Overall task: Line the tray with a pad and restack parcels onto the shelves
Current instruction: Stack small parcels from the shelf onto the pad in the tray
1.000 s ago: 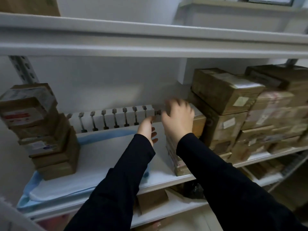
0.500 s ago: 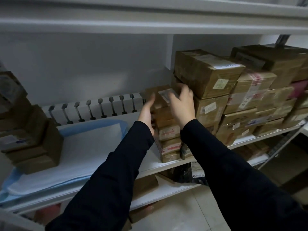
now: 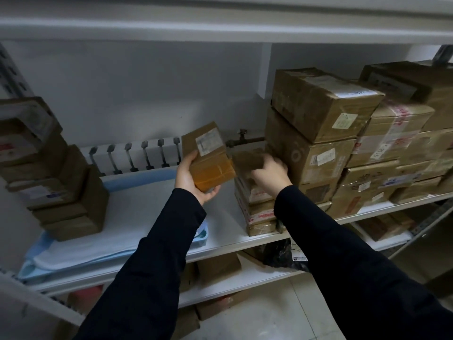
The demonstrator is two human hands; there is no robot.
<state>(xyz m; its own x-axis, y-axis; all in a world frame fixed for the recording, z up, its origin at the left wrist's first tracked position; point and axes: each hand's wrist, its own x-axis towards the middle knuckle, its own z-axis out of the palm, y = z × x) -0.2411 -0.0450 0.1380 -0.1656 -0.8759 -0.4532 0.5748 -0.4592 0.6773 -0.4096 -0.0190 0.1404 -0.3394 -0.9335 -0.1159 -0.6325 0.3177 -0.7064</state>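
On the middle shelf (image 3: 221, 217), from seven to nine o'clock: a blue tray (image 3: 201, 238) lined with a white pad (image 3: 127, 222), and on the pad at its nine o'clock end a leaning stack of brown parcels (image 3: 61, 187). Off the tray at its three o'clock side, on the shelf: a short stack (image 3: 257, 209) of flat taped parcels, and pressed against that at three o'clock a tall wall of cartons (image 3: 318, 106). Behind the tray at twelve o'clock, a white ribbed panel (image 3: 137, 155) along the back wall. Down at six o'clock, a lower shelf (image 3: 245, 278) with more parcels and a black bag (image 3: 282, 256). Held in the air near the centre, over the gap between tray and short stack: a small parcel (image 3: 208, 155), tilted, label toward twelve o'clock, orange tape toward six. Left hand (image 3: 193, 177) palm up beneath it, thumb along its nine o'clock edge, fingers curled round the underside and clamped on it. Right hand (image 3: 269, 170) at three o'clock of that parcel, palm down over the top of the short stack, fingers bent downward onto the top box; too blurred to tell whether gripping or only touching. Both arms in dark sleeves (image 3: 147, 266), up from six o'clock.
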